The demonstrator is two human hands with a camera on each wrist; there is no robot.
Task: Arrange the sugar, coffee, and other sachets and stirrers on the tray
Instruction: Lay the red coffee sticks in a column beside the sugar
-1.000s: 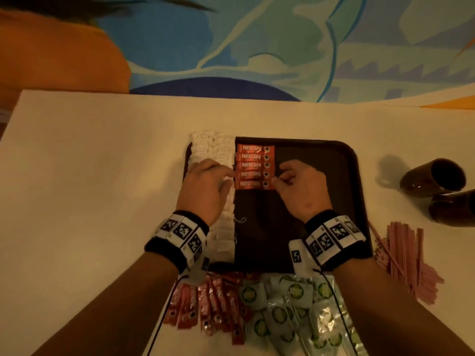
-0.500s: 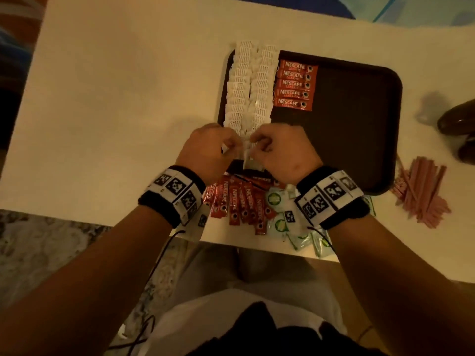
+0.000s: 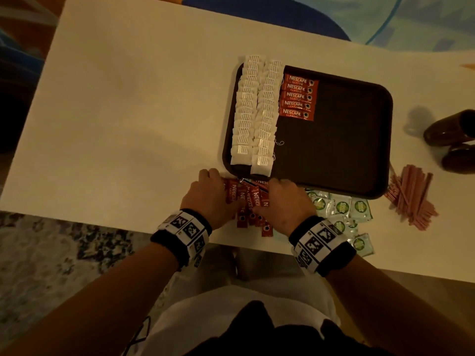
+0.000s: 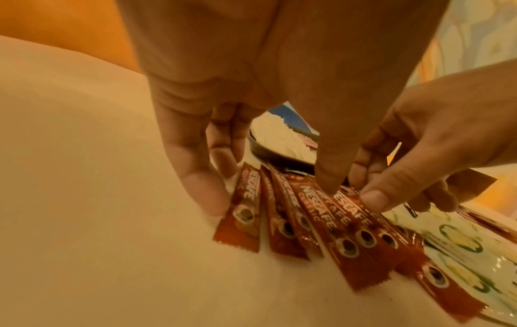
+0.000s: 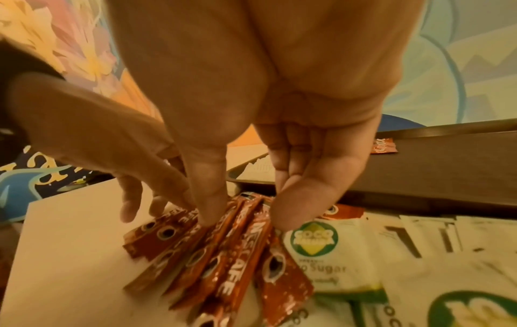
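Observation:
A dark brown tray [image 3: 347,150] carries two columns of white sachets [image 3: 254,111] along its left side and a short row of red coffee sachets [image 3: 298,97] beside them. Several loose red coffee sachets [image 3: 244,199] [image 4: 321,223] [image 5: 223,254] lie fanned on the table just in front of the tray. My left hand [image 3: 221,186] [image 4: 265,190] has its fingers down at the fan's left edge and its thumb pressing on top. My right hand [image 3: 270,191] [image 5: 249,215] pinches the sachets at the fan's right side between thumb and fingers.
Green-and-white sugar sachets [image 3: 341,209] [image 5: 321,254] lie scattered right of the red fan. A heap of pink stirrers [image 3: 411,199] sits off the tray's right corner, with two brown cups [image 3: 449,132] on their sides behind it. The table's near edge [image 3: 128,222] is close.
Both hands have left the tray, where they were touching the red row and then the white column's near end, and have come back to the loose red sachets in front of it.

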